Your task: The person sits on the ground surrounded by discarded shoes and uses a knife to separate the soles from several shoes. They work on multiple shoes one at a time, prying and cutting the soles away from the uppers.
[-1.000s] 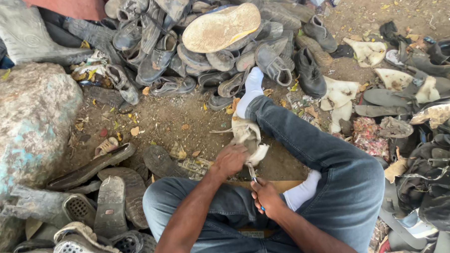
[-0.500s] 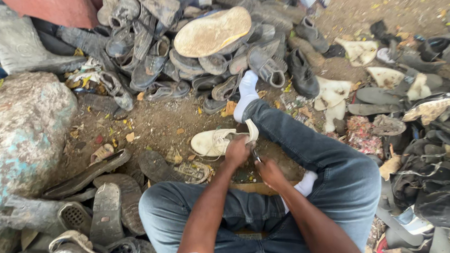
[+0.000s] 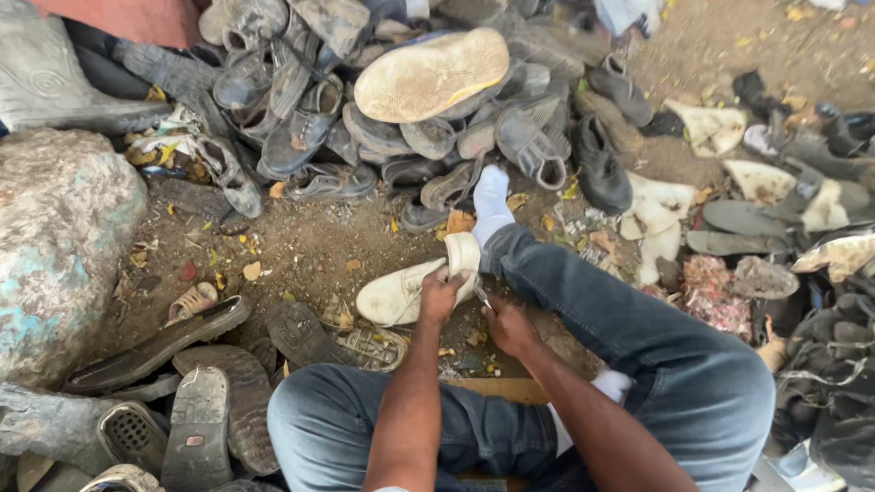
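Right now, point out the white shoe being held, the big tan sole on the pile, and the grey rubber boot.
white shoe [image 3: 397,295], head view, side of the upper.
tan sole [image 3: 432,73], head view, middle of its underside.
grey rubber boot [image 3: 45,87], head view, on the shaft.

Count, ground scene:
Hands 2 (left hand [image 3: 443,293], right hand [image 3: 508,326]); white shoe [image 3: 412,286] 1; large rock [image 3: 39,261] 1; worn shoes: too many to count.

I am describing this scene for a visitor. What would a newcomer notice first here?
First, the great heap of worn shoes across the top of the view, with one pale upturned sole lying on it. Next, in the middle, the person's left hand grips a white shoe over the dirt, while the right hand holds a small tool beside it. At the left stands a big stone.
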